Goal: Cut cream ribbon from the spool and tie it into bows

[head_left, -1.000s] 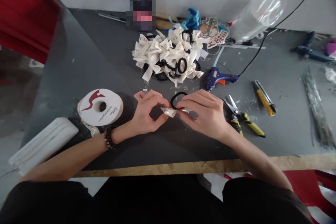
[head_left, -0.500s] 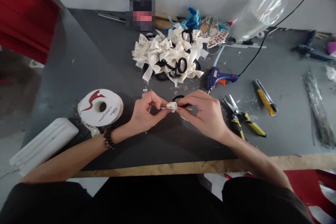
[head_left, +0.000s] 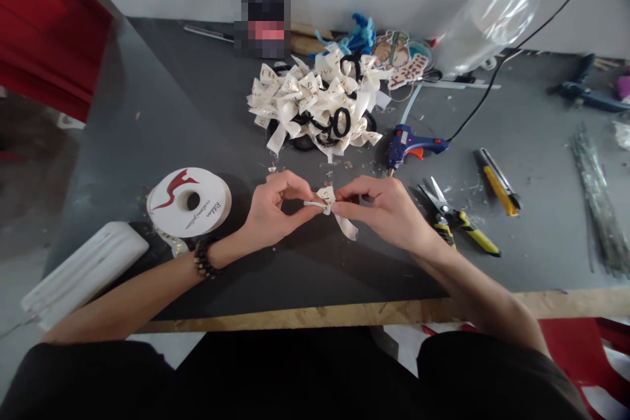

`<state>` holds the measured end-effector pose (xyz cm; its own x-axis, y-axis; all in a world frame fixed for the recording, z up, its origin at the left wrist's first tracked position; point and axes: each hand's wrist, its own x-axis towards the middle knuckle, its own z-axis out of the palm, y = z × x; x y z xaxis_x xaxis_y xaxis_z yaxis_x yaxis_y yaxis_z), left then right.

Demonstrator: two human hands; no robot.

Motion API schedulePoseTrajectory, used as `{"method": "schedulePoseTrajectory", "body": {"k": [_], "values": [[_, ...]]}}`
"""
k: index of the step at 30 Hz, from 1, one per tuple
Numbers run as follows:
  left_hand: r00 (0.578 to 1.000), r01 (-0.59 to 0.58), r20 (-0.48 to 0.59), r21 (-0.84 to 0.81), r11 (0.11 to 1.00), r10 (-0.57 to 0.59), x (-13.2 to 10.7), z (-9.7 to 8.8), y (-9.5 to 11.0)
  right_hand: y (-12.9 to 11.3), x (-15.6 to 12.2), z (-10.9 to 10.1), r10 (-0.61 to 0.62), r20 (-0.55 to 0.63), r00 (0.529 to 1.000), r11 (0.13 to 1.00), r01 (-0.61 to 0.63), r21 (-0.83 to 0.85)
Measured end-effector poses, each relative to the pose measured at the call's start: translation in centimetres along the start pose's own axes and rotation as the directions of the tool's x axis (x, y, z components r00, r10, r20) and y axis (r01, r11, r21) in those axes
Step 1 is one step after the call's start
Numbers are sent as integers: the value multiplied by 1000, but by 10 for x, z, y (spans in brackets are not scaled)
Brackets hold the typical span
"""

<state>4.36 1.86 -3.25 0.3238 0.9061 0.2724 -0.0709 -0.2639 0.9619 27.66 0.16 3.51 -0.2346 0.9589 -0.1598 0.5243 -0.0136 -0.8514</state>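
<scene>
A cream ribbon bow [head_left: 326,195] with gold lettering is pinched between my two hands above the front half of the table. My left hand [head_left: 278,207] grips its left side between thumb and fingers. On the other side, my right hand [head_left: 381,210] is closed on the ribbon, and a loose tail hangs below its fingertips. The black hair tie is mostly hidden behind the right fingers. Beyond the hands lies a pile of finished-looking ribbon bows [head_left: 310,98] with black hair ties [head_left: 341,122] among them.
A white ribbon spool [head_left: 216,203] and a white box-shaped device [head_left: 93,269] lie at left. To the right are a blue glue gun [head_left: 418,143] with a black cord, yellow-handled snips [head_left: 445,210], a yellow box cutter [head_left: 499,184] and a bundle of thin wires [head_left: 598,203].
The bow has turned in my fingers, and a ribbon tail now hangs down by the right hand. The black loop that showed above it has gone from sight.
</scene>
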Motion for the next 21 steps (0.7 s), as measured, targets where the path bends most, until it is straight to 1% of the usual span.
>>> {"method": "schedulePoseTrajectory", "body": {"k": [2, 5, 7, 10, 12, 16, 18, 21], "values": [[1000, -7, 17, 62, 998, 5, 0, -1, 1, 0, 0, -1, 7, 22, 1000, 1000, -7, 19], [998, -35, 60, 162, 986, 25, 0, -3, 2, -2, 0, -2, -13, 29, 1000, 1000, 13, 4], [995, -60, 84, 187, 981, 45, 1, -3, 3, -2, 0, -3, -18, 28, 999, 1000, 18, -6], [996, -77, 63, 167, 983, 67, 1, -3, 1, -3, 0, -4, -9, 26, 1000, 1000, 10, -10], [997, -67, 49, 152, 986, 61, 0, -3, -1, -4, 0, -4, -5, 33, 999, 998, 7, -58], [999, 1, 54, 70, 998, -5, 1, -2, -2, -6, 0, -4, -3, 34, 999, 980, 9, -197], [998, 38, 51, 13, 999, -38, 2, -2, -1, -7, 0, -4, -2, 31, 1000, 975, 8, -222], [995, 79, 61, -46, 996, -77, 3, -2, 2, -6, 1, -1, -10, 41, 999, 977, 18, -211]]}}
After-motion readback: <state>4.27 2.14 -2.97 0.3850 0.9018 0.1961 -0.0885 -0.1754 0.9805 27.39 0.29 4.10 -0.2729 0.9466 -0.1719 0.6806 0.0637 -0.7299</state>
